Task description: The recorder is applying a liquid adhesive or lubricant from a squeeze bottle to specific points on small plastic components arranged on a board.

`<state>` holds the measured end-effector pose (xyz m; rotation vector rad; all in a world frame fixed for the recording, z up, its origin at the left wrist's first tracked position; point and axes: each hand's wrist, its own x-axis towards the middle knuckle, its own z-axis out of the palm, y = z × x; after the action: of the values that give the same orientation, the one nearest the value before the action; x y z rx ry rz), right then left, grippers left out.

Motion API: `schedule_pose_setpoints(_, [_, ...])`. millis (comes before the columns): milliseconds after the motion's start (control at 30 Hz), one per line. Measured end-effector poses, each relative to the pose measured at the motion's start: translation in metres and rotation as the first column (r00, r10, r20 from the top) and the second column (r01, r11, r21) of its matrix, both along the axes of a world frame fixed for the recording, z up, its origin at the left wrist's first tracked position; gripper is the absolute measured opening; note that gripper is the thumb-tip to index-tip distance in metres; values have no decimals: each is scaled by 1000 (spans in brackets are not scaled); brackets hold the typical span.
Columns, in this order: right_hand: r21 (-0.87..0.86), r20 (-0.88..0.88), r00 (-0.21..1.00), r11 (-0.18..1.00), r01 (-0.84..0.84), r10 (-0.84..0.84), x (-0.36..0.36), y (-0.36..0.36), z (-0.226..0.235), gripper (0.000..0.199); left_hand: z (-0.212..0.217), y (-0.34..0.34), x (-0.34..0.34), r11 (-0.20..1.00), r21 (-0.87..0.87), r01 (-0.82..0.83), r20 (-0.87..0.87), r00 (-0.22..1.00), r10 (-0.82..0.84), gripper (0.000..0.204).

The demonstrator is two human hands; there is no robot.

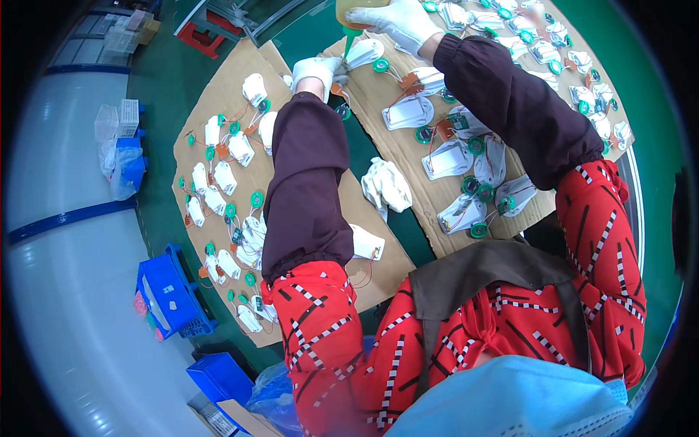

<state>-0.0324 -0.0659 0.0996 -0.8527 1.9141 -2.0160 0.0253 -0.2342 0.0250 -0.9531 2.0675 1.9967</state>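
Note:
My right hand (400, 25), in a white glove, is wrapped round a squeeze bottle (358, 10) of yellowish liquid, cut off by the upper edge. Its green nozzle (351, 38) points down beside my left hand (317, 72). That hand, gloved with grey fingertips, is closed on a small wired part, mostly hidden by the fingers. An orange piece (338, 90) and a green-rimmed round disc (343, 111) hang below it. Just right of the nozzle lies a white plastic shell (365, 52).
Cardboard sheets (397, 251) cover the green table, bearing several white shells with wired green discs. A crumpled white cloth (386, 186) lies between the sheets. Blue bins (166, 295) stand at the left, with a red stool (207, 33) beyond the table.

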Motion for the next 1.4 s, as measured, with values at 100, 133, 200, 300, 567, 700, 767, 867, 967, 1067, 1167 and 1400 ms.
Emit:
schedule_pose_setpoints(100, [10,-39,999,1000,25,-25,-1,1,0,33,1,3,0,999,-48,18,5,1000,-18,24])
schedule_pose_setpoints(133, [37,-62,997,998,41,-38,-2,2,1,33,2,5,-1,999,-47,17,-1,1000,-18,24])
schedule_pose_setpoints(200, [67,-90,995,996,50,-44,-2,0,2,34,1,3,-1,999,-51,11,-9,1000,-12,24])
schedule_pose_setpoints(300, [77,-108,992,995,68,-59,0,-3,-1,37,-1,-2,0,998,-49,33,-2,999,-33,24])
schedule_pose_setpoints(567, [-28,-146,988,998,49,-53,4,4,-2,47,-4,2,-4,999,-52,-4,-16,1000,3,22])
schedule_pose_setpoints(700, [8,-128,992,1000,11,-10,6,6,-4,51,-9,-1,-5,999,-47,7,-18,1000,-8,21])
schedule_pose_setpoints(767, [-16,-112,993,1000,21,-22,7,5,-8,52,-11,-3,-4,999,-32,13,-15,1000,-13,21])
schedule_pose_setpoints(867, [-56,-86,996,998,3,-7,10,5,-7,52,-8,-2,-2,998,-53,18,-15,1000,-19,22])
schedule_pose_setpoints(967, [1,-55,998,1000,3,-3,9,6,-7,52,-2,2,0,995,-101,13,-16,1000,-15,23])
schedule_pose_setpoints(1067, [28,-63,998,999,27,-26,5,13,-10,52,-1,6,-4,992,-123,28,-21,999,-31,27])
schedule_pose_setpoints(1167, [59,-19,997,996,74,-73,5,26,-1,42,3,12,0,993,-115,-7,-23,1000,4,25])
schedule_pose_setpoints(1400, [-361,389,921,924,123,30,6,104,40,26,-13,-2,-15,974,-199,104,18,995,-103,24])
